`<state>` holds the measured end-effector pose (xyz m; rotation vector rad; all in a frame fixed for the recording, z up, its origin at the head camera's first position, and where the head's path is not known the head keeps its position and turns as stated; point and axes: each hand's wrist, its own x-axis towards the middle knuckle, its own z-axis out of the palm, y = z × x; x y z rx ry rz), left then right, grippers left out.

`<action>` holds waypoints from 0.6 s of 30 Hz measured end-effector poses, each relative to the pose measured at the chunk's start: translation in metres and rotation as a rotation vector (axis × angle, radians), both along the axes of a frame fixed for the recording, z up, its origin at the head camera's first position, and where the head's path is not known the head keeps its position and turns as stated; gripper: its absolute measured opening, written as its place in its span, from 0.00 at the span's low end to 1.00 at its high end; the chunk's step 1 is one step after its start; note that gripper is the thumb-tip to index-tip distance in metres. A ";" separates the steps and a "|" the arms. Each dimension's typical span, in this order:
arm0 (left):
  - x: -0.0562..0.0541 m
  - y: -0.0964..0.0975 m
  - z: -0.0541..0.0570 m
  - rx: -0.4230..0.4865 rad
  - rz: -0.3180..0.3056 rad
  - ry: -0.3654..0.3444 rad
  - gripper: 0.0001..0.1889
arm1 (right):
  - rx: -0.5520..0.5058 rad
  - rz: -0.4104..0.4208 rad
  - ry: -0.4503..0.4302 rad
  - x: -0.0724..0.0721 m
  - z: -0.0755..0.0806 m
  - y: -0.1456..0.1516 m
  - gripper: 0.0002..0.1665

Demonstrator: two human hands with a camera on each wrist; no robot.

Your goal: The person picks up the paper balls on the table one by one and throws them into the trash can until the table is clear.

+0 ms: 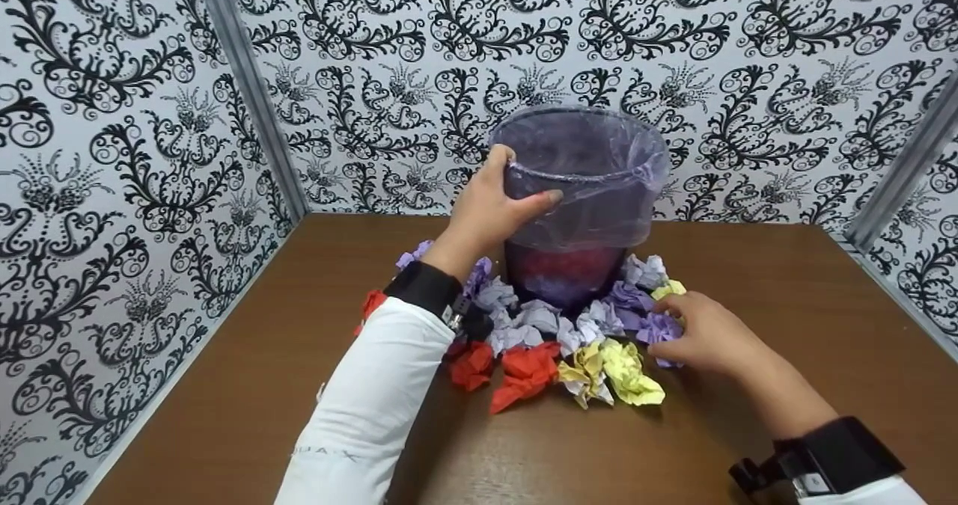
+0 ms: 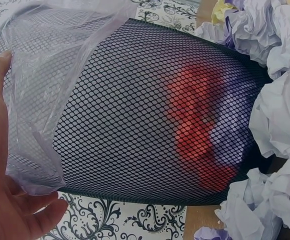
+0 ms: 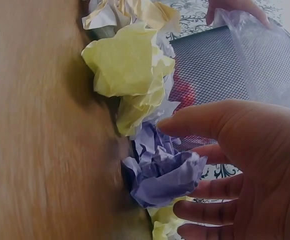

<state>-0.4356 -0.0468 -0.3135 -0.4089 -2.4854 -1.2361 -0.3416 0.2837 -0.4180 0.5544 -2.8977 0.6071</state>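
Note:
A dark mesh waste bin (image 1: 569, 265) lined with a clear purplish plastic bag (image 1: 599, 213) stands amid crumpled paper, with red and purple paper showing through its mesh. My left hand (image 1: 490, 202) grips the bin at its rim, thumb over the bag on the near side. Low at the bin's right, my right hand (image 1: 707, 333) reaches to a purple crumpled paper ball (image 3: 167, 175). Its thumb and fingers are spread around that ball, fingertips right at the paper. A yellow paper ball (image 1: 631, 374) lies just left of this hand.
Red paper balls (image 1: 526, 374), a yellow-and-white one (image 1: 586, 376) and several pale grey ones (image 1: 516, 329) ring the bin's base on the brown table (image 1: 524, 453). Another yellow ball (image 1: 668, 289) lies behind my right hand. Patterned panels (image 1: 374, 116) stand behind and at the sides.

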 end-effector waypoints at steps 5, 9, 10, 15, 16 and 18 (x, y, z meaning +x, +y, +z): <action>-0.002 0.001 -0.001 -0.001 -0.003 -0.001 0.42 | -0.010 0.017 -0.017 0.000 -0.001 0.003 0.31; -0.002 0.001 0.000 0.011 -0.018 -0.007 0.42 | -0.005 0.024 -0.035 -0.001 -0.002 0.005 0.27; -0.001 0.001 0.000 0.015 -0.018 -0.006 0.42 | -0.005 0.028 -0.041 -0.001 -0.002 0.005 0.27; -0.001 0.000 -0.001 0.020 -0.015 0.002 0.41 | 0.003 0.036 -0.067 -0.001 -0.002 0.005 0.27; -0.001 0.000 -0.001 0.019 -0.015 0.004 0.41 | 0.003 0.036 -0.074 -0.001 -0.002 0.005 0.27; -0.001 0.000 -0.002 0.016 -0.014 0.006 0.42 | 0.002 0.034 -0.086 0.000 -0.002 0.005 0.27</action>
